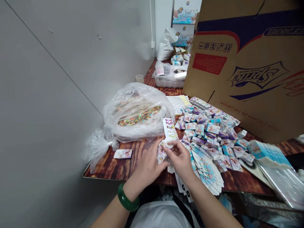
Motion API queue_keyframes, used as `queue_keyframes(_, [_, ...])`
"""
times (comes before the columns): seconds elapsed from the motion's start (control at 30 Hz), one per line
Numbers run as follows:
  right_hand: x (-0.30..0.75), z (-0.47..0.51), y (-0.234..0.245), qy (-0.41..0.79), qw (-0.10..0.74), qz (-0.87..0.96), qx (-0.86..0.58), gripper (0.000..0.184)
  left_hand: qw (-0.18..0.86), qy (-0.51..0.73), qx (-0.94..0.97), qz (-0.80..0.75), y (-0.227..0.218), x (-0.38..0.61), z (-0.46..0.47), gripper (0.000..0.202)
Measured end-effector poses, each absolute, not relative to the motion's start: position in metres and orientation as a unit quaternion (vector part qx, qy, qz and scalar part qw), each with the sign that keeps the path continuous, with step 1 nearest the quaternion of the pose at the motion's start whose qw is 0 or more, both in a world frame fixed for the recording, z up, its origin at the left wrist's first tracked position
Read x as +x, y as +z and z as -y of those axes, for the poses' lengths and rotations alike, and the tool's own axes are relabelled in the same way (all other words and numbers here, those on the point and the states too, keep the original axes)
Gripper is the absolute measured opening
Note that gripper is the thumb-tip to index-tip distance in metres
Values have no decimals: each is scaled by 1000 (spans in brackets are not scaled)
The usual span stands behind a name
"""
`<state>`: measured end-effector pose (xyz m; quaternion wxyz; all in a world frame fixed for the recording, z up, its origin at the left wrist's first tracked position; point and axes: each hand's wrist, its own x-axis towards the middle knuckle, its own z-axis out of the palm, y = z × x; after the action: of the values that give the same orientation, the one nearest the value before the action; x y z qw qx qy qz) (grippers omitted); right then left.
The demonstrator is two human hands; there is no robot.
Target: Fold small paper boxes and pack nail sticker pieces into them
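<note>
My left hand (147, 167), with a green bangle on its wrist, is closed around a small printed box (161, 152) at the near edge of the wooden table (118, 167). My right hand (181, 160) pinches the top of the same box from the right, its fingers bent. A strip of nail stickers (170, 128) lies just beyond the hands. To the right spreads a heap of several small filled boxes (209, 129), and a fanned stack of flat unfolded cartons (207, 172) sits beside my right wrist.
A clear plastic bag of glittery pieces (137, 110) lies at the left. One lone small box (123, 154) sits near the table's front left. A large Sprite cardboard carton (251, 63) stands at the right. A plastic tub (169, 77) and white bags (166, 47) are further back. The grey wall (47, 95) is at the left.
</note>
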<state>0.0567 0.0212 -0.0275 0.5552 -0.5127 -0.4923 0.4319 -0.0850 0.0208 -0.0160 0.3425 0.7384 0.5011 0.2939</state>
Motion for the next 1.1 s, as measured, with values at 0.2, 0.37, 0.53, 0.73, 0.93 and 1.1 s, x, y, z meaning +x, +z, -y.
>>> queue_keyframes(0.2, [54,-15,-22,339,559,571,-496,17,199,261,778,-536,-28,-77,-17,51])
queue_keyframes(0.37, [57,-16,-11,405,583,528,-466,11,100,265,795,-536,-33,-77,-15,54])
queue_keyframes(0.53, [61,-23,-2,495,587,446,-459,7,41,279,807,-519,-34,-74,-11,56])
queue_keyframes(0.73, [59,-12,-7,314,578,612,-440,14,95,308,791,-520,-32,-76,-10,54])
queue_keyframes(0.93, [63,-12,-16,257,519,700,-417,29,133,299,785,-527,-25,-86,-15,49])
queue_keyframes(1.1, [101,-30,-20,269,405,658,-575,23,55,236,750,-616,-35,-127,-35,52])
